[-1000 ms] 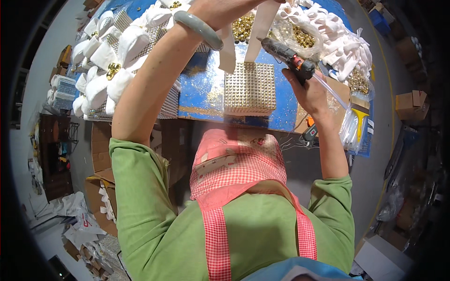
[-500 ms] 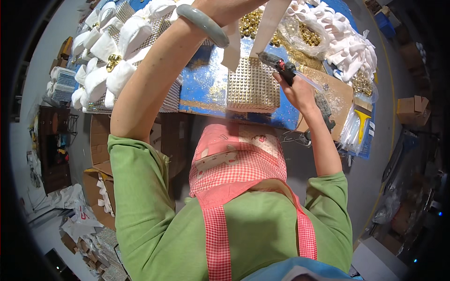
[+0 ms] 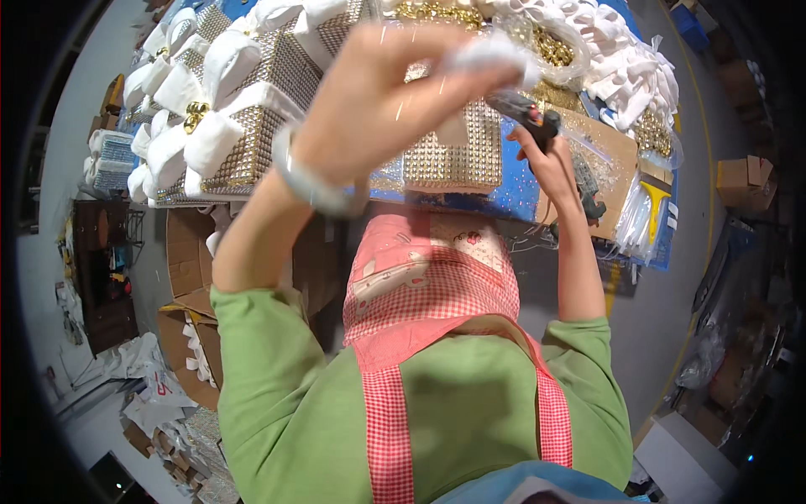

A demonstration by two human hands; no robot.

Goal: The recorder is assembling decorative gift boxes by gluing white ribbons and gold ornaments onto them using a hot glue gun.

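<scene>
My left hand (image 3: 395, 105), blurred by motion and with a pale bangle on the wrist, is raised over a box covered in gold studs (image 3: 453, 164). Its fingers close on a smeared white fabric ribbon (image 3: 495, 60). A pale strip hangs below the hand against the box; whether it belongs to the same ribbon I cannot tell. In my right hand (image 3: 554, 172) is a black glue gun (image 3: 531, 118), a clear glue stick at its back. The gun's nozzle points left, close beside my left fingertips and the ribbon. The left hand hides much of the box's top.
Finished studded boxes with white bows (image 3: 201, 118) crowd the table's left. Gold beads in a clear bag (image 3: 554, 50) and heaped white bows (image 3: 625, 71) lie at the far right. Nearer are a cardboard sheet (image 3: 617, 181) and a yellow scraper (image 3: 653, 210).
My left hand has come down and nearer, into view, with the white ribbon drawn along. The glue gun has shifted slightly right and down, away from the box.
</scene>
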